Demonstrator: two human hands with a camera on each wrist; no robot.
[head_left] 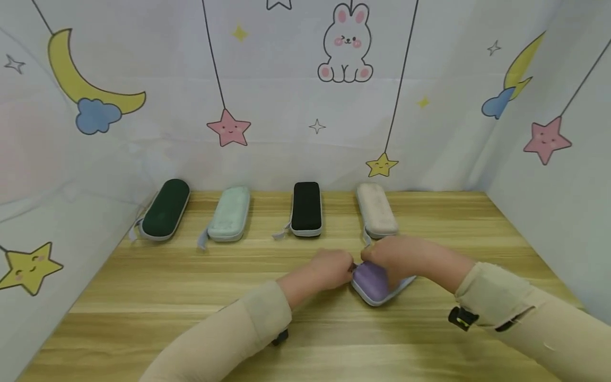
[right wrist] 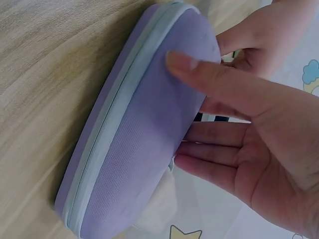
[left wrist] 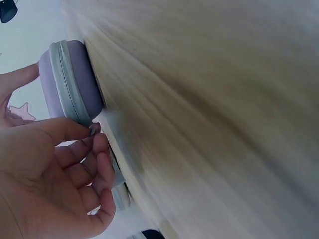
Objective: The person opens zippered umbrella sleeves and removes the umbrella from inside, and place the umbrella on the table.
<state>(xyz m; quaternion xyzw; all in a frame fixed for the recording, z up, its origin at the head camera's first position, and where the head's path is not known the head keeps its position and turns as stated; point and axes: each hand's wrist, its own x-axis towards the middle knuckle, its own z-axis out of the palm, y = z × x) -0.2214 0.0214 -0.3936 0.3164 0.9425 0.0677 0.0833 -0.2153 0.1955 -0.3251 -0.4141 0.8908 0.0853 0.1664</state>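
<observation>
Sleeves first: your left sleeve and right sleeve, both cream, come in nearest, with a small black device under the right cuff. Wood-grain table beneath your forearms. Your left hand pinches a zip pull between thumb and index finger, the pull mostly hidden; other fingers curl loosely. Your right hand grips the purple case, thumb on its top face, fingers at the far side. Purple case sits on the table between your hands, its left end at your left fingertips; pale grey zip band runs round it, looks closed along the side that shows.

Just beyond your right hand: beige case, grey strap near your knuckles. Beyond your left hand, slightly left: black case. Farther left of that hand, mint case, then dark green case, both well apart from you. Past them all, white cloth with printed stars, moons and a rabbit.
</observation>
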